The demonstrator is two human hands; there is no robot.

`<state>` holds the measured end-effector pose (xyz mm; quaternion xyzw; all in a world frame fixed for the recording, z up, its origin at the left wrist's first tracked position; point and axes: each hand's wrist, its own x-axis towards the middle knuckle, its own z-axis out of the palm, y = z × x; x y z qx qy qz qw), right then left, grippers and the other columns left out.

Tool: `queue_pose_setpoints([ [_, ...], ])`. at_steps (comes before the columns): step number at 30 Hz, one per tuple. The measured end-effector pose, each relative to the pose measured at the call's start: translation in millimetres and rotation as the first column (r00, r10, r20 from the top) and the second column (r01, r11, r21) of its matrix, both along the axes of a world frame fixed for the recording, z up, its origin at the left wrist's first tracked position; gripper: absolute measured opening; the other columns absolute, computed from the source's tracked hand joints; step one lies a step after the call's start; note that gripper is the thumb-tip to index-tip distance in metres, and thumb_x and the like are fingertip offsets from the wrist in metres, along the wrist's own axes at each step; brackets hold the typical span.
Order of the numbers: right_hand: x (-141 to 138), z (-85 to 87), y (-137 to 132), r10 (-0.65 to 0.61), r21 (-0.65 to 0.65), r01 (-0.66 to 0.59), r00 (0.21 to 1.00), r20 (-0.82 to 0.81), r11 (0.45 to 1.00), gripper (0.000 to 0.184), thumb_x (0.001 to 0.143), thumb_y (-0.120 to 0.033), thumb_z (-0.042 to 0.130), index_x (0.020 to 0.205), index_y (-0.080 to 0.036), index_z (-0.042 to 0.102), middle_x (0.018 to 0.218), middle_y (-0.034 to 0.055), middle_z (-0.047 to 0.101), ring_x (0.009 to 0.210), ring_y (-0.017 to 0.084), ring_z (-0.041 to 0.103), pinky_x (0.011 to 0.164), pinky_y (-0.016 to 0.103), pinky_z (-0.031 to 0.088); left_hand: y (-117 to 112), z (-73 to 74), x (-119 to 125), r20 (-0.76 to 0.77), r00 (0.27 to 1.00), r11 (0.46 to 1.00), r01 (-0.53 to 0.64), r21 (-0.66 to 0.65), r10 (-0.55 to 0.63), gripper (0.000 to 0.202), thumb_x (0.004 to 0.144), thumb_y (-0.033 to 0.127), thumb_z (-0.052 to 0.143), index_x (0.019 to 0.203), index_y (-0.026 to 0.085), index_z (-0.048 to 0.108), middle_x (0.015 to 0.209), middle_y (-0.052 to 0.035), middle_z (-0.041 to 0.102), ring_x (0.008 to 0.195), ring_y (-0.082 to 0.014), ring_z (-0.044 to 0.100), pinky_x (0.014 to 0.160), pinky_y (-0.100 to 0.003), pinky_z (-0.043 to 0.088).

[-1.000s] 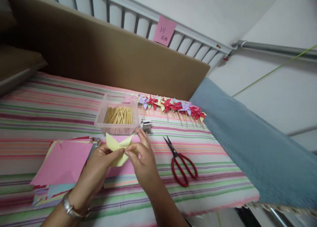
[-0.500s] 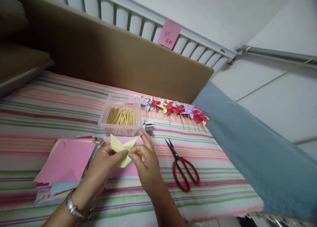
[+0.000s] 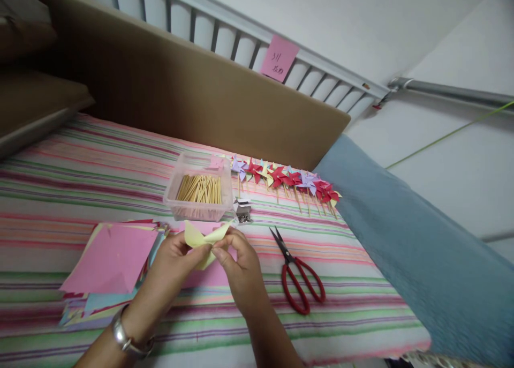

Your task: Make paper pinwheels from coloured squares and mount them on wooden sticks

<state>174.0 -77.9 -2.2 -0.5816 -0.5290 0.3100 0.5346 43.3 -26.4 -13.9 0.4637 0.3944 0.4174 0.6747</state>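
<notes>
Both hands pinch a yellow paper pinwheel (image 3: 194, 235) whose points are folded in toward the middle. My left hand (image 3: 176, 258) grips its left side, with the thumb pressed at the centre. My right hand (image 3: 237, 266) closes on the right side, thumb and fingertips meeting near the centre; whether a small pin is there I cannot make out. Below the hands lies a pink paper sheet (image 3: 214, 276), partly covered. Just beyond them stands a small open box of metal pins (image 3: 243, 216).
A clear plastic box (image 3: 172, 199) holds thin wooden sticks (image 3: 199, 190). Left lies a stack of coloured paper squares (image 3: 114, 255); right, red-handled scissors (image 3: 296, 277). Finished pinwheels (image 3: 281, 176) line the back of the striped cloth (image 3: 349, 303), before a brown board (image 3: 209, 95).
My right fingers have curled in closer around the yellow paper, and its right point now folds further over. The whole view has shifted slightly.
</notes>
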Motion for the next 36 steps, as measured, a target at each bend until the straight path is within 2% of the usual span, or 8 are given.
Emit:
queue_pose_setpoints([
  [4,0.9,1.3,1.7,-0.023,-0.020,0.023,0.999,-0.040,1.000,0.004,0.073,-0.019,0.061,0.070,-0.021,0.062,0.083,0.0016,0.061,0.085,0.018,0.058,0.079,0.030,0.045,-0.3,-0.6,0.3,-0.001,1.000,0.999,0.016,-0.038,-0.016,0.015,0.064,0.030,0.076,0.072,0.017,0.074,0.064,-0.0013,0.070,0.057,-0.0137,0.056,0.056,-0.023,0.044],
  [8,-0.6,4.9,1.4,-0.057,-0.050,0.053,0.996,-0.071,0.997,0.006,0.069,-0.016,0.062,0.064,-0.020,0.062,0.073,-0.0004,0.060,0.073,0.016,0.057,0.067,0.026,0.046,-2.5,3.8,2.3,0.040,0.999,0.996,0.017,-0.093,-0.014,0.018,0.060,0.030,0.078,0.071,0.017,0.074,0.065,-0.0020,0.071,0.057,-0.0142,0.058,0.056,-0.024,0.045],
  [14,-2.6,5.4,-0.1,-0.113,-0.075,0.108,0.992,-0.062,0.991,0.006,0.066,-0.016,0.062,0.061,-0.020,0.062,0.069,-0.0006,0.061,0.070,0.016,0.058,0.070,0.028,0.047,-4.8,6.2,5.6,0.040,0.999,0.991,-0.007,-0.137,0.012,0.023,0.057,0.028,0.081,0.077,0.017,0.075,0.074,-0.0038,0.075,0.063,-0.0169,0.062,0.060,-0.025,0.047],
  [20,-1.4,5.1,0.8,-0.121,-0.132,0.103,0.983,-0.136,0.986,0.006,0.066,-0.019,0.064,0.061,-0.020,0.060,0.067,-0.0014,0.060,0.066,0.015,0.057,0.062,0.025,0.047,-3.8,1.4,2.7,0.088,0.995,0.979,0.068,-0.190,-0.052,0.023,0.061,0.030,0.081,0.080,0.018,0.075,0.071,-0.0022,0.074,0.062,-0.0153,0.062,0.058,-0.023,0.046],
  [26,-0.6,7.5,0.4,-0.118,-0.171,0.080,0.967,-0.224,0.982,0.008,0.064,-0.022,0.067,0.060,-0.019,0.060,0.063,-0.0029,0.059,0.058,0.013,0.054,0.057,0.024,0.044,-2.6,-4.3,-0.7,0.113,0.986,0.973,0.139,-0.185,-0.120,0.023,0.065,0.029,0.080,0.085,0.020,0.074,0.077,-0.0027,0.074,0.071,-0.0166,0.064,0.065,-0.024,0.047],
  [36,-1.4,6.3,-0.1,-0.118,-0.168,0.079,0.963,-0.243,0.983,0.009,0.063,-0.022,0.066,0.059,-0.019,0.058,0.060,-0.0026,0.058,0.057,0.013,0.052,0.054,0.023,0.043,-2.9,-4.6,-2.2,0.080,0.987,0.975,0.152,-0.161,-0.140,0.022,0.063,0.032,0.081,0.079,0.018,0.076,0.075,-0.0046,0.073,0.070,-0.0189,0.063,0.062,-0.025,0.045],
])
